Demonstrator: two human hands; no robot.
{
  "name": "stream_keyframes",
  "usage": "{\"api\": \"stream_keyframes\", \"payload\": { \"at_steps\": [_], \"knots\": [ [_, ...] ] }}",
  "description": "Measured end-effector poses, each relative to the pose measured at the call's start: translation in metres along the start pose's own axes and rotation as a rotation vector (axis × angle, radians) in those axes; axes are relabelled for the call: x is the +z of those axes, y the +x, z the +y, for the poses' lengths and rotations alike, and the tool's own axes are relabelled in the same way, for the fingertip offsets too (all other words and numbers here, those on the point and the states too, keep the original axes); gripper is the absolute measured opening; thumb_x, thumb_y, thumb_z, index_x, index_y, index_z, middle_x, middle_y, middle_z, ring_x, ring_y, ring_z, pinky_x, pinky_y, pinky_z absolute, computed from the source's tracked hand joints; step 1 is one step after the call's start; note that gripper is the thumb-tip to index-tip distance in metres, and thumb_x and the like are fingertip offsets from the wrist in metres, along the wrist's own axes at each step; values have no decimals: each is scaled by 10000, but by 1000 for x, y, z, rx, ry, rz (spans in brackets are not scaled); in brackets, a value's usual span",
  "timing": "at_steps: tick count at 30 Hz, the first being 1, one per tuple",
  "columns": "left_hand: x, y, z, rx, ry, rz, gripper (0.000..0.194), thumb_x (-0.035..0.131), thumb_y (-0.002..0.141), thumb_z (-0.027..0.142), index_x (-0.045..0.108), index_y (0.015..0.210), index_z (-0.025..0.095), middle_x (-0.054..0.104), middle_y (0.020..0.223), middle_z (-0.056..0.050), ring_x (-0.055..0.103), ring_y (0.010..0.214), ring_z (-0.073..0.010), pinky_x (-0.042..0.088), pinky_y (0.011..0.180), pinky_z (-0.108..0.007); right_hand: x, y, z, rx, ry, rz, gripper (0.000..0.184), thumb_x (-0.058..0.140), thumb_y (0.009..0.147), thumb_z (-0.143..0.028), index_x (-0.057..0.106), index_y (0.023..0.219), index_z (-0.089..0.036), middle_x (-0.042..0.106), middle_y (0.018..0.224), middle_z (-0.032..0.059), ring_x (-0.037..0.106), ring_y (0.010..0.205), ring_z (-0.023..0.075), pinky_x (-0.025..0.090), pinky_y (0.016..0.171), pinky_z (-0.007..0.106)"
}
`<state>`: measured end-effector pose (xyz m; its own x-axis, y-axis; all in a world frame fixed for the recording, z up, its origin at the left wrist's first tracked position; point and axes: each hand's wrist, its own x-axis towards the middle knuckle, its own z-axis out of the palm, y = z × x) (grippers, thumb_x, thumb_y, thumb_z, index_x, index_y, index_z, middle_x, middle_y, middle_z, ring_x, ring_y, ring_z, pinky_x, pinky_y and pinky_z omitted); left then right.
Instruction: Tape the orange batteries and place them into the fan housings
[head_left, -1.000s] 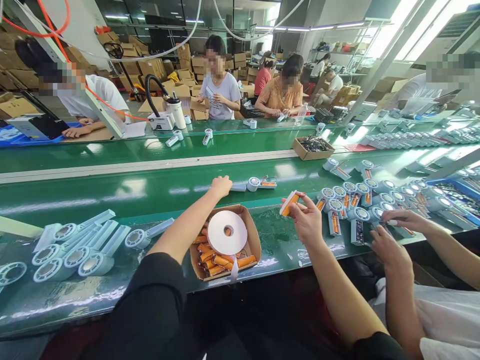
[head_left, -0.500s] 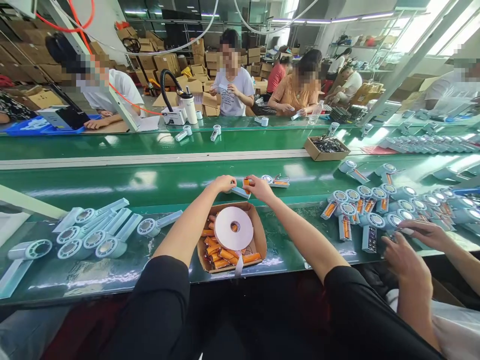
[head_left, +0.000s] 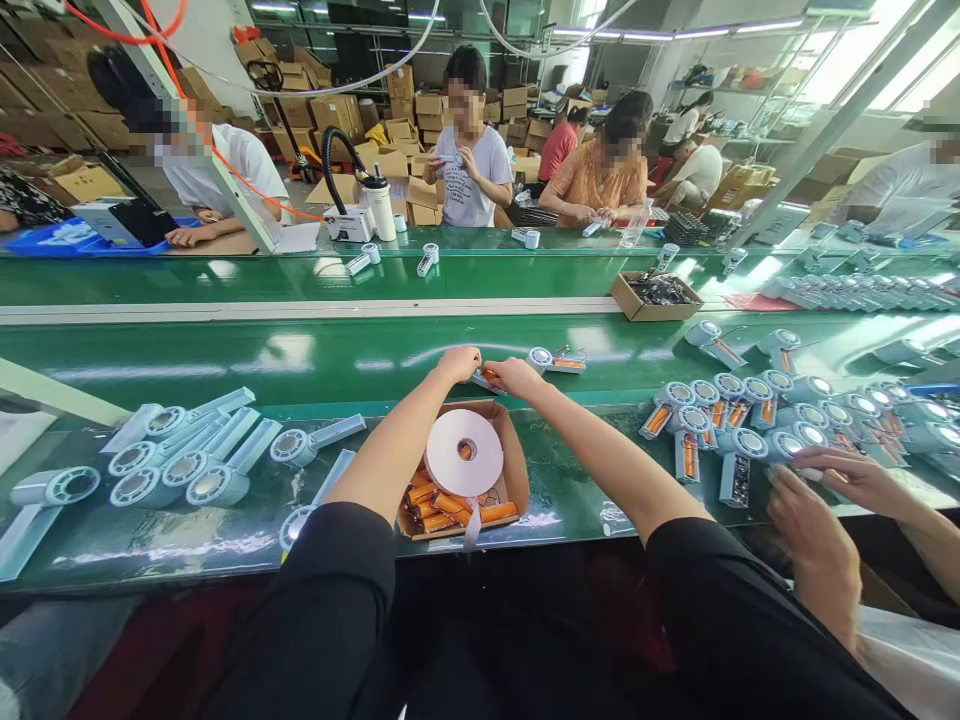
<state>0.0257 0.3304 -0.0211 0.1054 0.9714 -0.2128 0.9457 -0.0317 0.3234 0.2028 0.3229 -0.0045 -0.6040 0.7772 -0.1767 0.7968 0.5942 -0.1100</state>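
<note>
Orange cylinder lowered | right hand pinches it | left hand, grip unclear, at smooth blue housing

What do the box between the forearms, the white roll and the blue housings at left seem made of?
Box: matt cardboard, judging by brown, thin walls.
White roll: matt paper or plastic tape, unclear which; a loose end hangs.
Blue housings: probably moulded plastic, slightly glossy; smooth, rounded.

Bright daylight from the windows at upper right leaves white glare on your green bench.
</note>
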Motion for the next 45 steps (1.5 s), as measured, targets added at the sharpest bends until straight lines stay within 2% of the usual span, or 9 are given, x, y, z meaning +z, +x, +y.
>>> {"api": "stream_keyframes", "payload": {
  "at_steps": [7, 13, 19, 25, 28, 31, 35, 41, 45],
  "knots": [
    [1, 2, 5, -1, 6, 9, 335, 662, 1028, 412, 674, 1286, 199, 677, 1331, -105, 680, 1152, -238, 600, 993, -465, 1, 2, 1, -30, -68, -64, 459, 529, 1059, -529, 635, 1486, -398, 772, 1318, 107, 732, 1181, 323, 559, 892, 372],
    [0, 5, 10, 20, 17, 22, 326, 664, 1027, 410, 677, 1281, 205, 677, 1330, -102, 680, 1153, -238, 600, 991, -457, -6, 1, 3, -70, -92, -34, 401, 465, 1086, -419, 722, 1386, -352, 793, 1259, 95, 740, 1142, 297, 550, 911, 358],
    [3, 13, 11, 38, 13, 14, 310, 666, 1026, 409, 683, 1275, 225, 673, 1345, -99, 675, 1168, -237, 597, 996, -443, -12, 9, 2, -63, -110, -4, 328, 540, 1030, -289, 843, 1148, -250, 809, 1170, 137, 740, 1113, 307, 528, 919, 343],
    [7, 20, 16, 58, -16, 2, 314, 665, 1027, 407, 682, 1270, 209, 680, 1326, -100, 680, 1154, -236, 599, 993, -453, -13, 2, 28, -22, -85, 25, 304, 554, 1003, -287, 857, 1018, -266, 832, 982, 76, 750, 969, 265, 523, 836, 310],
    [9, 22, 19, 64, -25, 0, 314, 663, 1028, 408, 684, 1267, 206, 680, 1328, -100, 679, 1156, -237, 598, 997, -457, -9, -7, 42, -3, -51, 48, 285, 560, 1014, -300, 823, 1109, -248, 833, 1015, 62, 746, 920, 234, 517, 801, 289],
    [9, 24, 21, 72, -21, -6, 313, 662, 1028, 409, 684, 1264, 203, 683, 1319, -100, 682, 1146, -235, 600, 993, -456, -2, -13, 45, 1, -16, 64, 291, 583, 1015, -304, 765, 1236, -249, 830, 1070, 55, 744, 942, 232, 510, 771, 279],
    [11, 26, 24, 97, -14, -3, 315, 665, 1027, 409, 685, 1260, 199, 685, 1316, -99, 681, 1151, -238, 597, 999, -463, 2, -13, 40, 24, -10, 66, 284, 563, 1028, -287, 759, 1229, -247, 829, 1065, 67, 745, 1000, 263, 512, 807, 305],
    [14, 29, 27, 100, -19, 8, 309, 663, 1027, 415, 693, 1246, 199, 689, 1315, -99, 678, 1163, -240, 587, 1017, -472, 8, -9, 33, 29, -8, 21, 308, 587, 1035, -326, 743, 1293, -265, 800, 1208, 119, 740, 1095, 311, 530, 869, 348],
    [16, 26, 30, 95, -22, 7, 310, 662, 1028, 414, 692, 1242, 192, 695, 1295, -98, 684, 1143, -235, 593, 1003, -469, 17, -4, 30, 27, 52, 0, 293, 635, 1018, -383, 762, 1252, -263, 775, 1276, 139, 727, 1144, 333, 550, 900, 378]
  ]
}}
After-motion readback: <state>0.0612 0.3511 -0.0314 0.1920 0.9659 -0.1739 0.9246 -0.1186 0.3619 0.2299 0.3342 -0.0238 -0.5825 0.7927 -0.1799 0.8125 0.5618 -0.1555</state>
